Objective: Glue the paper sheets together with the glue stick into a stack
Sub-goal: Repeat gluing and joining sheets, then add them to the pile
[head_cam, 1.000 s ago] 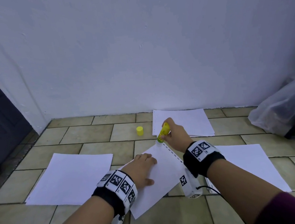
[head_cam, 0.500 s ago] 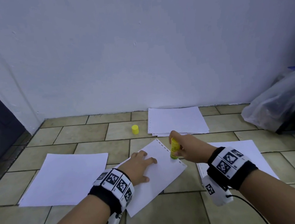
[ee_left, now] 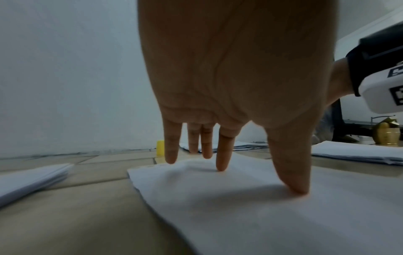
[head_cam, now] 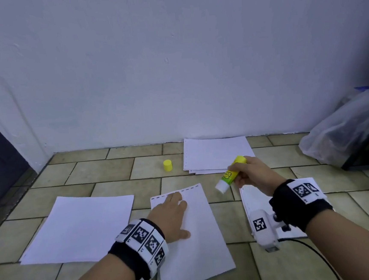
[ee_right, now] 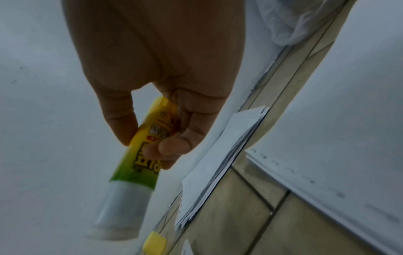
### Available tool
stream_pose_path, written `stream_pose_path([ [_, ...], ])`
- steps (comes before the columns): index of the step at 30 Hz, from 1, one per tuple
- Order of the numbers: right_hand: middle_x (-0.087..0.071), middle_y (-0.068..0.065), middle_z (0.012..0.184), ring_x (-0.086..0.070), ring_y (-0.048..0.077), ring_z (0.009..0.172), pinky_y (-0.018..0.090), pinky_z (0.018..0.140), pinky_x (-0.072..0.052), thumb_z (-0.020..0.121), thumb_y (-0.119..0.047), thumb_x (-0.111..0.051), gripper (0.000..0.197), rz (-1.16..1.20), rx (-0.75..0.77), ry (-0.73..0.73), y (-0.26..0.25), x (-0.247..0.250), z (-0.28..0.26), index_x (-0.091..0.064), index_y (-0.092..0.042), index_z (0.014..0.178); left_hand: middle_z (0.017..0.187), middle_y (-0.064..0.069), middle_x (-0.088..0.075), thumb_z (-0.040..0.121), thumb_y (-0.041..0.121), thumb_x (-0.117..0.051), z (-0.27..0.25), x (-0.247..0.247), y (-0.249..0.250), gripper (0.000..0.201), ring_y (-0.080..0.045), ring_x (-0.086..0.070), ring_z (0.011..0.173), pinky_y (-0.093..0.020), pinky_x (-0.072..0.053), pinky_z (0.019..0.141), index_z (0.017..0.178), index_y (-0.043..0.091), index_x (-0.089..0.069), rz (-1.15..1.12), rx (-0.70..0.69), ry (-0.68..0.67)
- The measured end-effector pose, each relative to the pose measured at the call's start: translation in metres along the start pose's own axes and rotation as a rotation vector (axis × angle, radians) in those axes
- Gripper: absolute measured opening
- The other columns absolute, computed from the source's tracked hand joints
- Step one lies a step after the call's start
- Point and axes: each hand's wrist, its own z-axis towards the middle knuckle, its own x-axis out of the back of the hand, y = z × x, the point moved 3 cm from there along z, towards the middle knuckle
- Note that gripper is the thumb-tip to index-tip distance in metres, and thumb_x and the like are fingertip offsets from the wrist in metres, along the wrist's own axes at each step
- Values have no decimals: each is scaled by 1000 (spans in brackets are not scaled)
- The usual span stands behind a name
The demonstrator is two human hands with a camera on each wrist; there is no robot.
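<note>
A white paper sheet with a perforated far edge lies on the tiled floor in front of me. My left hand presses flat on it with straight fingers, seen on the same sheet in the left wrist view. My right hand holds the uncapped yellow-green glue stick in the air to the right of the sheet, its white tip pointing down-left. In the right wrist view the thumb and fingers pinch the glue stick. Its yellow cap stands on the floor.
A paper pile lies by the wall, another pile at the left, and more sheets under my right wrist. A clear plastic bag sits at the far right. A cable trails from my right wrist.
My right hand lifted the glue stick off the sheet and moved it right. The sheet under my left hand turned from slanted to nearly straight.
</note>
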Motion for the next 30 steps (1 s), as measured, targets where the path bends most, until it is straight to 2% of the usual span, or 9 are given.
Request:
stream_pose_path([
  [5,-60,13,70,-54,15,43,23,46,-48,88,-5,-63,16,-47,25,46,1,-17,13,-50,-6,80,137,-5,-32,86,56,-58,0,-4,-6,71,-22,-32,127,-38,-42,97,135,13,-33,-70,77,13],
  [9,-62,11,75,-58,18,53,26,51,-50,85,-10,-69,22,-165,69,81,4,-36,25,-47,-8,87,137,-4,-34,78,62,-63,1,-2,-12,79,-21,-33,128,-37,-42,96,137,16,-35,-60,91,-3],
  [13,-62,10,85,-58,20,65,25,60,-50,83,-15,-70,29,-353,140,89,0,-58,35,-46,-9,97,147,-6,-24,75,57,-70,3,-3,-16,85,-23,-24,136,-40,-38,104,139,16,-32,-142,107,-12],
  [16,-58,7,91,-55,23,80,33,71,-48,84,-17,-69,32,-553,211,43,-3,-78,43,-45,-11,104,150,-9,-22,77,57,-68,7,-8,-16,85,-26,-24,137,-42,-37,106,140,14,-29,-115,111,-26],
  [19,-54,7,91,-51,23,81,28,70,-39,86,-16,-67,37,-636,254,-17,-6,-98,46,-45,-6,114,155,-15,-13,80,57,-64,9,-13,-17,90,-31,-16,142,-44,-33,110,145,11,-23,-74,113,-41],
  [23,-54,9,90,-50,24,81,30,71,-41,86,-15,-67,39,-664,259,-56,-7,-116,50,-44,-6,116,159,-16,1,84,56,-60,7,-15,-17,94,-32,-2,146,-45,-26,115,151,11,-11,-72,113,-68],
  [27,-57,14,93,-50,25,82,28,69,-38,88,-13,-64,37,-769,281,-113,-9,-119,48,-43,-6,117,160,-14,2,85,56,-60,6,-13,-16,94,-32,0,147,-45,-26,115,152,11,-10,-83,115,-76],
  [30,-60,14,97,-54,27,85,30,70,-42,89,-10,-61,35,-893,306,-201,-13,-110,38,-42,-8,118,160,-14,2,85,57,-60,5,-11,-16,95,-32,-1,147,-45,-24,116,152,12,-9,-81,114,-89],
])
